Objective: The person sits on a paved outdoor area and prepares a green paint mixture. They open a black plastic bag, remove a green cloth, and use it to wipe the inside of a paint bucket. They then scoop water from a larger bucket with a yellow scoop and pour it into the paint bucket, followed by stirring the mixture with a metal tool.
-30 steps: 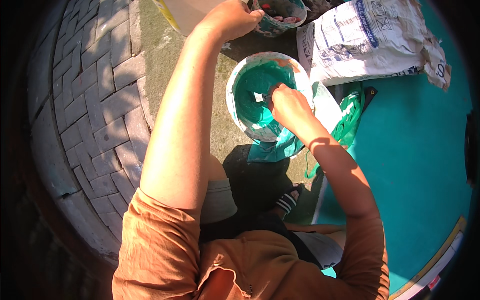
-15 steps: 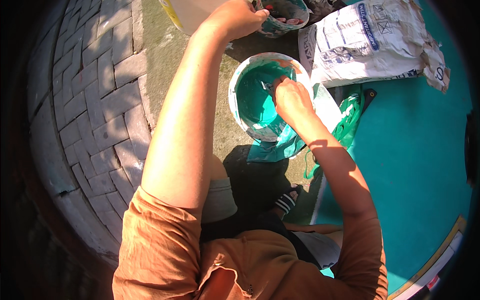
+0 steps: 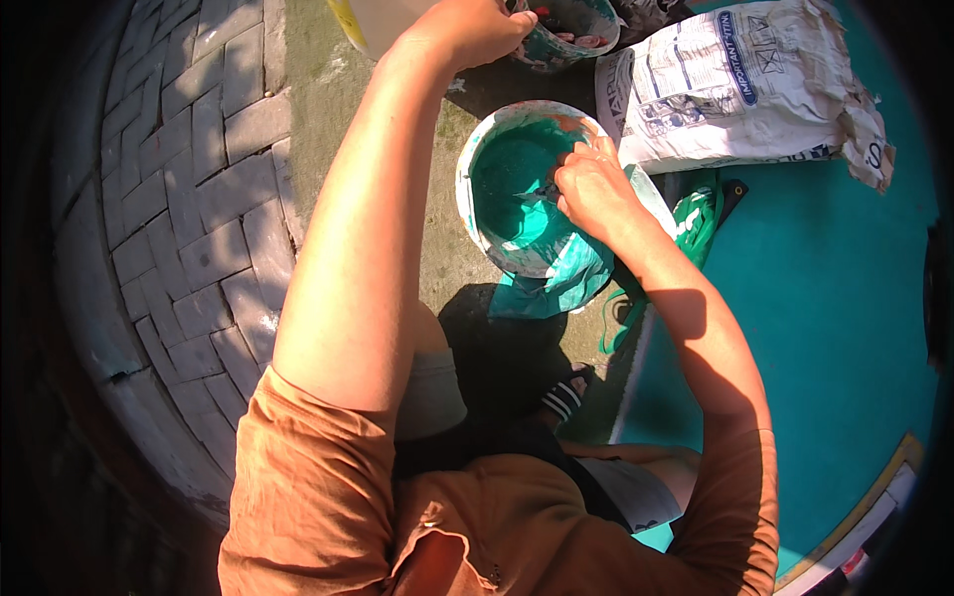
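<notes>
Below the top edge, my left hand (image 3: pixel 475 35) is closed beside a pale bucket with a yellow side (image 3: pixel 383 22). Its fingers are mostly hidden, so what it grips cannot be made out. My right hand (image 3: pixel 599 194) is closed over the right side of a white bucket smeared with paint (image 3: pixel 467 199). Green paint (image 3: pixel 512 174) coats its inside and lies in its bottom. A small paint-smeared tool (image 3: pixel 555 187) shows at my right fingertips, its kind unclear. Under the bucket's near side sticks out a green-stained sheet (image 3: pixel 552 293).
A second bucket (image 3: pixel 542 48) with reddish pieces in it stands at the top. Right of it lies a crumpled white paper sack (image 3: pixel 686 99). Green straps (image 3: pixel 701 223) lie beside a green-painted surface (image 3: pixel 815 328). Grey paving (image 3: pixel 189 219) runs along the left.
My right hand has drawn back and up from inside the bucket toward its right rim, with the tool. My left hand has stayed nearly in place.
</notes>
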Demonstrator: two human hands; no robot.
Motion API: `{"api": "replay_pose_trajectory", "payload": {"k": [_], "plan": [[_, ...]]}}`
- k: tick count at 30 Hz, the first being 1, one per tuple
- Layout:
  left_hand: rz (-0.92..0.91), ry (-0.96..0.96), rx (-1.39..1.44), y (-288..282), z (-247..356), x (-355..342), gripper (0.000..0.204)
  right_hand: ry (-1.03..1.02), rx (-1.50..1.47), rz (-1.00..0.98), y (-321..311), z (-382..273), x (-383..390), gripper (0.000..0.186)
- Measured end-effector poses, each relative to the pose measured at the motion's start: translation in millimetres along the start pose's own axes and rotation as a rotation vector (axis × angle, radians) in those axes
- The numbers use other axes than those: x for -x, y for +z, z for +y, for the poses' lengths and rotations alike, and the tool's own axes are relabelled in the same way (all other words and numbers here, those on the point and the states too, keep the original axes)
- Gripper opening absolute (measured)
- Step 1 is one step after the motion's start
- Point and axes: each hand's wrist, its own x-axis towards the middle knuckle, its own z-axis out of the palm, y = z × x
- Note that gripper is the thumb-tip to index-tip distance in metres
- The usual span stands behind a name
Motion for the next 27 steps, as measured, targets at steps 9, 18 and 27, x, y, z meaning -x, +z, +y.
{"api": "replay_pose_trajectory", "payload": {"k": [9, 18, 27], "plan": [[0.026, 0.036, 0.000, 3.6, 1.5, -1.2, 0.041, 0.378, -0.299, -0.097, 1.5, 59.2, -15.3, 0.021], [-0.020, 0.036, 0.034, 4.9, 2.7, -1.4, 0.040, 0.848, -1.249, -0.403, -14.7, 72.4, -22.3, 0.033], [-0.017, 0.050, 0.041, 4.6, 4.3, 1.0, 0.040, 0.891, -1.406, -0.389, -18.0, 65.1, -30.2, 0.032]]}}
